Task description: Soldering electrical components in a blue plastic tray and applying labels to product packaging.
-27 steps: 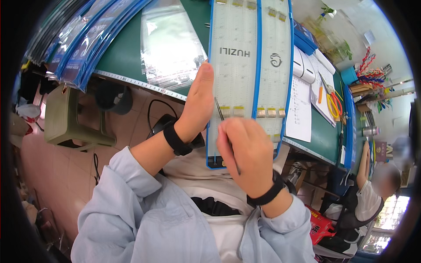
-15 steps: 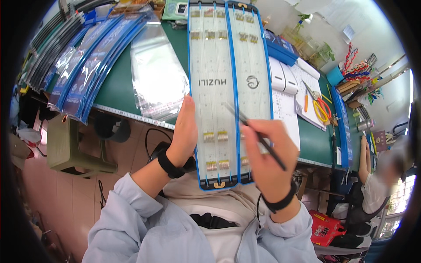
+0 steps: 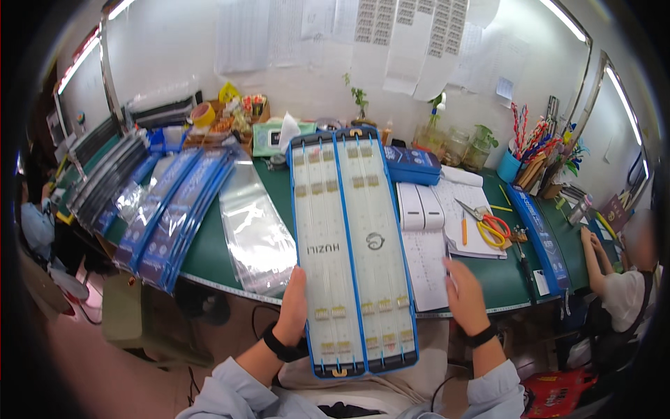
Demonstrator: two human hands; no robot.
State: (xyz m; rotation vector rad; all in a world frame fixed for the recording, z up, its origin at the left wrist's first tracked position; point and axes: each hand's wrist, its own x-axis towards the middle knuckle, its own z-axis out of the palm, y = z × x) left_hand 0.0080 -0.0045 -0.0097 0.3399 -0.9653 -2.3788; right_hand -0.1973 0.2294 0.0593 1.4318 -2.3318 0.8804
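A long, flat two-panel case (image 3: 349, 279) with blue edges and pale translucent panels lies unfolded, tilted up in front of me over the desk's near edge. Rows of small gold and silver metal pieces sit near both its ends, and dark printing marks its middle. My left hand (image 3: 292, 307) grips the case's left edge, thumb along the side and the other fingers hidden beneath. To the right of the case, apart from it, my right hand (image 3: 466, 297) has curled fingers. A slim dark pen-like tool (image 3: 447, 260) shows only as a short tip at those fingers.
Clear plastic sleeves (image 3: 255, 230) and blue-trimmed packages (image 3: 171, 216) lie on the green desk at left. Papers (image 3: 426, 269), scissors (image 3: 492, 227) and an orange marker (image 3: 464, 230) are at right. Plant jars and a blue pen cup (image 3: 509, 166) stand behind. Another person (image 3: 628, 279) sits far right.
My right hand has drawn off the case to the right with the dark tool. The view has lifted, showing more wall. My left hand keeps its hold on the case.
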